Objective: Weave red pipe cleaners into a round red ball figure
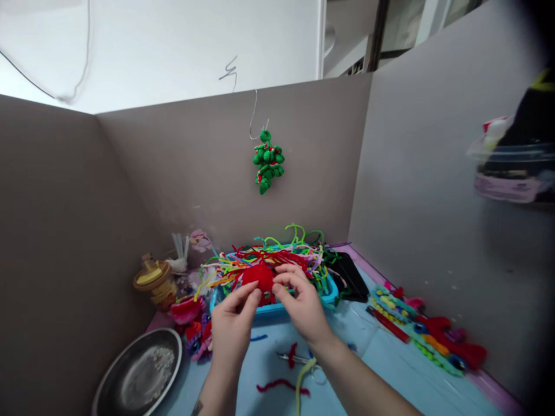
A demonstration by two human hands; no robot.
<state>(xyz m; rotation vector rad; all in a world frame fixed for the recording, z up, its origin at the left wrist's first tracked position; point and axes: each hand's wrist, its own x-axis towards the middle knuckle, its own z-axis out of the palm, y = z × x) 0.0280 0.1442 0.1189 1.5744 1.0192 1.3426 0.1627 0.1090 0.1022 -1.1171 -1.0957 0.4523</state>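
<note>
A red fuzzy piece (259, 275), which looks knitted or made of plush yarn, is held up in front of the blue basket. My left hand (234, 318) pinches its lower edge between thumb and forefinger. At its right edge, my right hand (303, 309) has thumb and fingertips closed on it, the other fingers curled above. Behind, the blue basket (271, 311) overflows with colourful yarn strands (303, 254). On the blue tabletop below the hands lie a metal tool (284, 356), a dark red strand (281, 383) and a pale yellow strand (300, 384).
A metal bowl (139, 370) with small pale bits stands front left, near plush pieces (197, 329) and a yellow-brown cup (156, 280). Right are a black tray (351, 277), a red-handled tool (388, 325) and plush pieces (451, 341). A green ornament (267, 162) hangs on the grey partition (182, 167).
</note>
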